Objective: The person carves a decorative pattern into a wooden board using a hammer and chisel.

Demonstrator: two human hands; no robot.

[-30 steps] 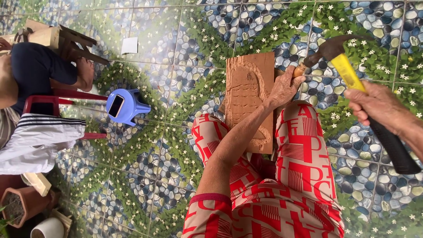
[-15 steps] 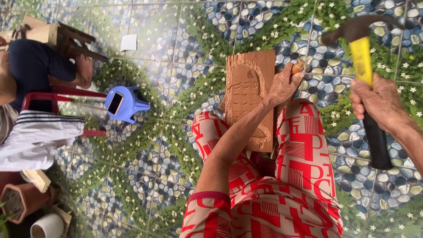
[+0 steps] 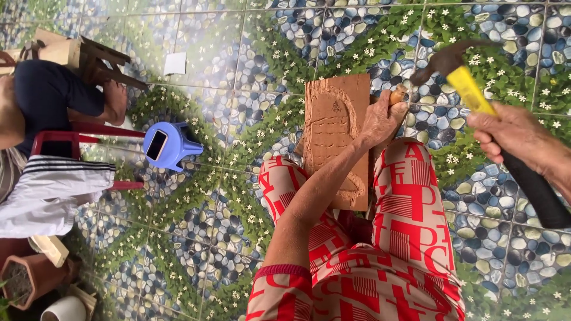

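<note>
Left hand (image 3: 380,122) wrapped round a wooden-handled chisel (image 3: 397,95) against the carved brown wooden plank (image 3: 333,139), propped between the knees. Right hand (image 3: 514,139) fisted on the yellow-and-black hammer (image 3: 476,98), raised. Stiff, solid board, probably best gripped by its edges.

Beneath me, the floor (image 3: 238,53) is tiled in a printed pattern of blue-grey pebbles, green leaves and small white flowers. To my left a second person (image 3: 47,101) in a dark top sits on a red-framed chair (image 3: 77,137); white cloth with dark stripes (image 3: 50,190) lies across it. Just beside the chair stands a small blue plastic stool (image 3: 181,145) with a phone (image 3: 156,144) resting on its seat. A wooden frame (image 3: 89,56) sits near that person's hand. A white square (image 3: 175,63) lies on the tiles. A terracotta pot (image 3: 33,279) and a white pot (image 3: 62,309) occupy the lower left corner.
</note>
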